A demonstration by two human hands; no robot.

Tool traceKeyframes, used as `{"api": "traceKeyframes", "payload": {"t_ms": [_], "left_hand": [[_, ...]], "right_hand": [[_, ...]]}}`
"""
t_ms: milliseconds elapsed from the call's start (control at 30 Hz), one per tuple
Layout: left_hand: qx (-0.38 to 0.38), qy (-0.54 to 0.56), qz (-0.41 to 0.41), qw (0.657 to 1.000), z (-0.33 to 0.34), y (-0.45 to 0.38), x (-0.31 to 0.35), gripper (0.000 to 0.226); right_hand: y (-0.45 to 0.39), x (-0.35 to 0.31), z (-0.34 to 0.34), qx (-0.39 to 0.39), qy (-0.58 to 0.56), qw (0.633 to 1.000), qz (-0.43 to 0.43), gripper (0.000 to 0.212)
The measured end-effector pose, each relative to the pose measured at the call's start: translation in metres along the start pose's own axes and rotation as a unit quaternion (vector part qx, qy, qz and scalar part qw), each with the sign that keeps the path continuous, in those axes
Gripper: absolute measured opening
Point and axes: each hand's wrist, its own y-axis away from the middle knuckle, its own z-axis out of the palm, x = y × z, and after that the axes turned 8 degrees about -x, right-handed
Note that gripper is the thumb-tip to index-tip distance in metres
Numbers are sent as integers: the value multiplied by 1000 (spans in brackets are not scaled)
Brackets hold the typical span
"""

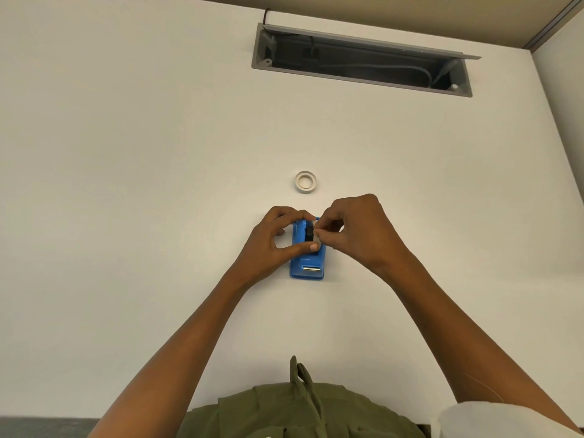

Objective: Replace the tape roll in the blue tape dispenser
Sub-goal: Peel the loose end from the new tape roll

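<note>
My blue tape dispenser (308, 263) lies flat, its metal cutter end toward me. A whitish tape roll (306, 182) lies flat just beyond the dispenser, apart from it.

A white desk (126, 184) spreads under and all around the hands. Far beyond them, toward the back right of the desk, a grey cable tray (360, 60) is sunk into the surface with its lid (373, 37) tipped open, and dark cables (316, 50) lie inside it. On the near side of the hands, at the desk's front edge, an olive green garment (300, 412) shows, with a drawstring (300, 377) lying up onto the desk.
</note>
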Motion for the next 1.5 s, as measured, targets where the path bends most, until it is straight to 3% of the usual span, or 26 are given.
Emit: {"api": "traceKeyframes", "payload": {"t_ms": [233,500,633,900,1033,1300,1500], "left_hand": [[3,3,0,1000,-1,0,-1,45],[1,4,4,1000,-1,0,-7,45],[5,6,6,1000,-1,0,-6,45],[8,3,8,1000,-1,1,-2,45],[4,12,6,1000,-2,1,-1,43],[-5,8,-2,1000,-2,1,-1,42],[0,5,-5,1000,-2,1,0,42]], "right_hand": [[-4,-3,2,1,91,996,6,11],[-10,-12,-4,-106,181,978,2,16],[-8,-10,-5,-126,151,980,3,17],[-10,4,0,-93,37,995,4,1],[-12,12,2,-88,-14,996,4,6],[-7,28,0,4,-165,986,12,10],[-5,24,2,8,-118,993,11,14]]}}
